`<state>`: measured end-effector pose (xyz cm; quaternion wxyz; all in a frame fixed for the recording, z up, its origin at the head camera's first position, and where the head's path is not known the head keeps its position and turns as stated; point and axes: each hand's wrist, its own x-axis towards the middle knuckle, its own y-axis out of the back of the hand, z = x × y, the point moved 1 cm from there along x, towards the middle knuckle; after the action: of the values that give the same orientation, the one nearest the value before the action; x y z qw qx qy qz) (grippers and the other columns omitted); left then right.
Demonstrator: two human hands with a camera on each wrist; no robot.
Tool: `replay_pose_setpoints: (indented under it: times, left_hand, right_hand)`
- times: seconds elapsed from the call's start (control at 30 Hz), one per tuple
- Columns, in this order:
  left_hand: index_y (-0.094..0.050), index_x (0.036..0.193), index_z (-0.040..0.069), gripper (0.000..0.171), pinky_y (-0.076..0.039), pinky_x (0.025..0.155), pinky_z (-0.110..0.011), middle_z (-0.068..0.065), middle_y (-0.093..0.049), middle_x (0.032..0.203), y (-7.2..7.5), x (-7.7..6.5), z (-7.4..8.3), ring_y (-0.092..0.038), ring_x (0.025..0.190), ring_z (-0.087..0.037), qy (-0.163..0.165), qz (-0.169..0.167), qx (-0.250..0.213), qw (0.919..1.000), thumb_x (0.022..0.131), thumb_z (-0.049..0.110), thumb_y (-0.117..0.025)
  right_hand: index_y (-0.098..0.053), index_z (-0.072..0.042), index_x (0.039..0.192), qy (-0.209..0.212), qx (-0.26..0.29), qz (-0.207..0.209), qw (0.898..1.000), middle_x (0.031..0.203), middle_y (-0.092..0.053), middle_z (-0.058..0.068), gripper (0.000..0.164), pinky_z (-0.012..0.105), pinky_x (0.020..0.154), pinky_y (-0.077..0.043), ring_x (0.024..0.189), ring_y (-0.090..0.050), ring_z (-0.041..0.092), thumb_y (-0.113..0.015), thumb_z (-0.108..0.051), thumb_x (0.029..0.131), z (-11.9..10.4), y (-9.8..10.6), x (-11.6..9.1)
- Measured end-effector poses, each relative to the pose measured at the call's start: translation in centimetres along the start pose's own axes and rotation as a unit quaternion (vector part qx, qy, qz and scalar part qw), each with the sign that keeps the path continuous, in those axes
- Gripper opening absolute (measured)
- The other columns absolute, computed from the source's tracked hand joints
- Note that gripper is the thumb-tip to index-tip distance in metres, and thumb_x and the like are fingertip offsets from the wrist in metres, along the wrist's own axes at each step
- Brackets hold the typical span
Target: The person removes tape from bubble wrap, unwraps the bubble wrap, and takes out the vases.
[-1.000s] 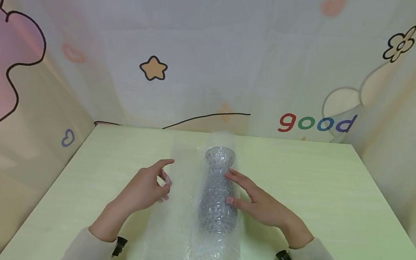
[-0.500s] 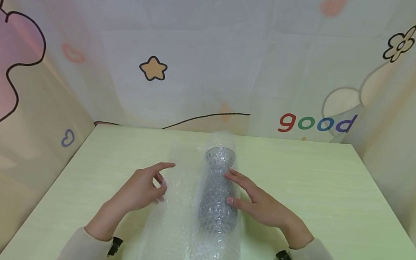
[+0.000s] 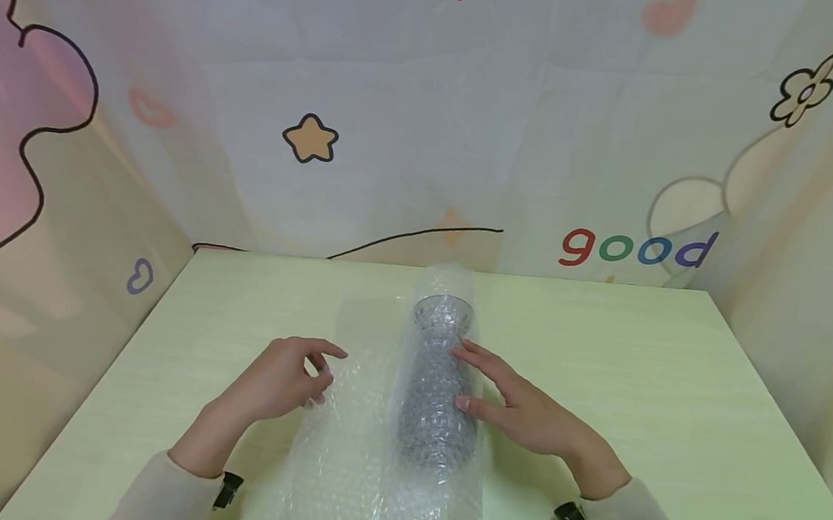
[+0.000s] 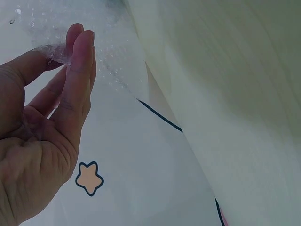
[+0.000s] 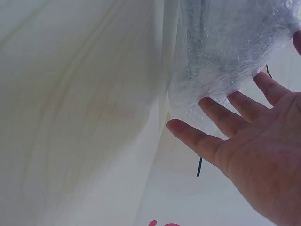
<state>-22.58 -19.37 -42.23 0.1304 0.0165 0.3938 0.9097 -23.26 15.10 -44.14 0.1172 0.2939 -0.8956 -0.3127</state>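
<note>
A dark, glassy vase with a flared rim lies on its side, its mouth toward the back, under bubble wrap. The loose part of the bubble wrap extends to the left of it. With thumb and fingers, my left hand pinches the left edge of that sheet, index finger pointing out; the left wrist view shows the gathered plastic between them. My right hand rests against the right side of the wrapped vase. Its fingers are spread and nearly straight, fingertips touching the wrap in the right wrist view.
The pale green table stretches out on both sides of the bundle. A printed curtain hangs behind the table and along both sides. Black clips show at the sleeve cuffs.
My left hand has shifted slightly left and toward me, still pinching the sheet, and its index finger has dropped. The loose wrap has moved along with it. My right hand stays put on the vase.
</note>
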Motion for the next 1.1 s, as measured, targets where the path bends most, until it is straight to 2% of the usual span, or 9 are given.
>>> replay_pose_setpoints:
  times: [0.83,1.1]
  left_hand:
    - [-0.067,0.120,0.017,0.034,-0.053,0.055,-0.029,0.000,-0.063,0.087,-0.1,0.2,-0.8,-0.064,0.057,-0.012,0.023,-0.013,0.004,0.9996,0.088,0.008,-0.062]
    - [-0.066,0.121,0.013,0.034,-0.053,0.054,-0.029,-0.002,-0.063,0.088,-0.1,0.0,-1.2,-0.065,0.059,-0.014,0.028,-0.025,-0.003,0.9993,0.088,0.006,-0.061]
  right_hand:
    - [-0.028,-0.039,0.150,-0.007,-0.003,0.003,1.000,0.162,-0.013,-0.010,0.066,0.061,0.114,-0.021,0.150,-0.013,0.025,-0.056,-0.053,0.092,0.0,0.1,-0.1]
    - [-0.027,-0.040,0.150,-0.002,-0.007,-0.004,1.000,0.162,-0.013,-0.009,0.065,0.062,0.113,-0.022,0.150,-0.013,0.027,-0.056,-0.052,0.093,0.1,0.0,0.1]
